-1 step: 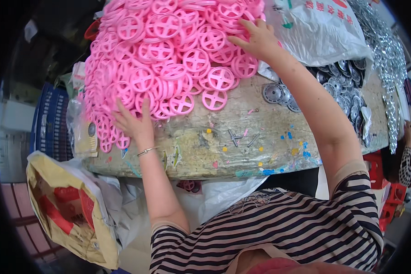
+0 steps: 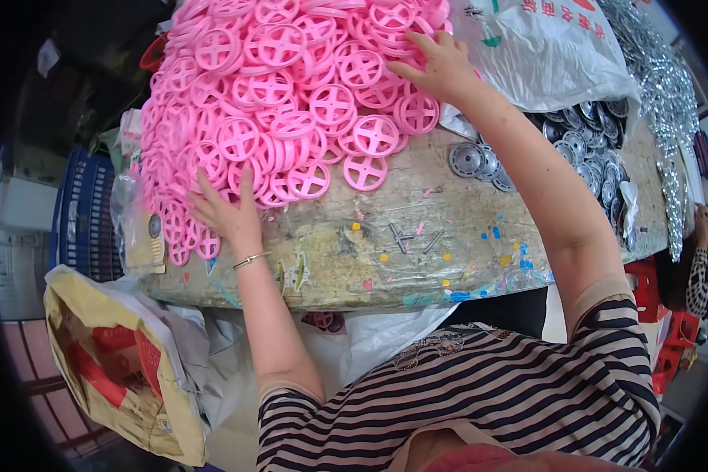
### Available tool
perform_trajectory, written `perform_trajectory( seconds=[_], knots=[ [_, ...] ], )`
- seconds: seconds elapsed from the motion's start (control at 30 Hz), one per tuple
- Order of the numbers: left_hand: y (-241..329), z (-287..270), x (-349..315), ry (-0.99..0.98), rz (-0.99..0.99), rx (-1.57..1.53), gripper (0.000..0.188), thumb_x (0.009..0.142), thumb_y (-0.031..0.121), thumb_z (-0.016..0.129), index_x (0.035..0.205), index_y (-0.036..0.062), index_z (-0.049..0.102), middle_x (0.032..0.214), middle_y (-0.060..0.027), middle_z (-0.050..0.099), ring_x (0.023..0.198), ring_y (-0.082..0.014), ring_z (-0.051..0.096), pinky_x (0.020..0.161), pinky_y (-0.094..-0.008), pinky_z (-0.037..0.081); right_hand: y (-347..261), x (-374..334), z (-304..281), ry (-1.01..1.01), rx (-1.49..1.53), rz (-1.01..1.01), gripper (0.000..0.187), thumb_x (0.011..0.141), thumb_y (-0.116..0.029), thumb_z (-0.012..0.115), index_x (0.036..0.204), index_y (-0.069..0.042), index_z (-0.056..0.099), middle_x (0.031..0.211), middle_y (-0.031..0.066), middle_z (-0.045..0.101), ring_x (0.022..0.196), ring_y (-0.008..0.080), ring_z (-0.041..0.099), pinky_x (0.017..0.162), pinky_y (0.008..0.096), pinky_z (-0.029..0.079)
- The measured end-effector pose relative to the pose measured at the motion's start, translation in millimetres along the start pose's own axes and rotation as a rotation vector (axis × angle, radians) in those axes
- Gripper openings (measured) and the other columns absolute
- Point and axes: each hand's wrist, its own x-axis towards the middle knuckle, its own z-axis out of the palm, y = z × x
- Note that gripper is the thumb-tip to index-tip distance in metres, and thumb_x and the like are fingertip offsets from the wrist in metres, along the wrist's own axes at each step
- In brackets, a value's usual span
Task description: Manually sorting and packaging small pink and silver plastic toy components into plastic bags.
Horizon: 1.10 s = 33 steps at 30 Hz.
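A big heap of pink plastic rings with cross spokes (image 2: 332,105), like toy wheels, covers the far left of the worktable (image 2: 330,267). At the heap's near edge, my left hand (image 2: 228,214) lies against the rings with its fingers spread. My right hand (image 2: 442,69) rests on the heap's right side, fingers apart, thumb and fingertips touching rings. Neither hand grips a ring that I can see. To the right of my right forearm, grey and black discs like wheel covers (image 2: 586,161) lie in a pile, with a few more discs (image 2: 468,160) left of the forearm.
A white printed plastic sack (image 2: 539,59) lies at the back right, beside silver tinsel (image 2: 657,86). Small dark pins (image 2: 401,237) and coloured scraps dot the tabletop. An open yellow paper sack (image 2: 79,311) stands lower left. Blue crates (image 2: 86,208) are stacked at left.
The whole view has shifted very slightly. Both hands stay at the same places on the pink heap, fingers still spread.
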Motion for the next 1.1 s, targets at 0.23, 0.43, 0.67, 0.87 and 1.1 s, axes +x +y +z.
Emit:
perform_trajectory(
  seconds=[0.23, 0.43, 0.67, 0.87, 1.1],
  knots=[
    [8.5, 26.2, -11.7, 0.091, 0.202, -0.119, 0.072, 0.085, 0.050, 0.062, 0.143, 0.0183, 0.034, 0.144, -0.0305, 0.027, 0.133, -0.0487, 0.024, 0.107, -0.0565, 0.022, -4.5, -16.9, 2.4, 0.002, -0.025, -0.124, 0.066, 0.076, -0.055, 0.068, 0.132, -0.023, 0.050, 0.125, 0.0243, 0.046, 0.114, 0.0456, 0.045, 0.096, 0.0519, 0.041],
    [33.9, 24.1, -36.2, -0.022, 0.192, -0.153, 0.073, 0.085, 0.048, 0.062, 0.145, 0.0191, 0.032, 0.143, -0.0235, 0.032, 0.133, -0.0451, 0.025, 0.102, -0.0631, 0.022, 2.6, -43.6, -0.9, -0.020, 0.039, -0.162, 0.053, 0.079, -0.036, 0.070, 0.126, -0.022, 0.051, 0.125, 0.0226, 0.046, 0.112, 0.0442, 0.047, 0.092, 0.0491, 0.044],
    [44.7, 29.7, -54.0, -0.088, 0.251, -0.154, 0.064, 0.087, 0.044, 0.061, 0.141, 0.0183, 0.040, 0.144, -0.0174, 0.034, 0.135, -0.0443, 0.023, 0.104, -0.0631, 0.021, 21.0, -72.2, -19.0, -0.024, 0.019, -0.291, 0.043, 0.085, -0.010, 0.059, 0.126, -0.020, 0.052, 0.121, 0.0138, 0.052, 0.111, 0.0320, 0.052, 0.099, 0.0480, 0.037],
    [45.2, 28.5, -51.9, -0.077, 0.478, -0.212, 0.052, 0.092, 0.031, 0.056, 0.138, 0.0105, 0.044, 0.135, -0.0217, 0.045, 0.133, -0.0413, 0.031, 0.113, -0.0547, 0.014, 30.8, -94.2, -55.2, -0.082, 0.326, -0.196, 0.043, 0.088, -0.002, 0.052, 0.129, -0.015, 0.051, 0.107, 0.0149, 0.063, 0.101, 0.0310, 0.060, 0.094, 0.0412, 0.043],
    [28.0, -5.5, -50.5, -0.312, 0.478, -0.117, 0.050, 0.091, 0.026, 0.057, 0.138, 0.0144, 0.046, 0.118, -0.0237, 0.053, 0.121, -0.0407, 0.042, 0.112, -0.0578, 0.012, 33.3, -120.3, -94.0, -0.204, 0.671, 0.158, 0.034, 0.094, -0.004, 0.048, 0.128, -0.002, 0.050, 0.109, 0.0139, 0.064, 0.096, 0.0163, 0.060, 0.086, 0.0296, 0.047]
  ],
)
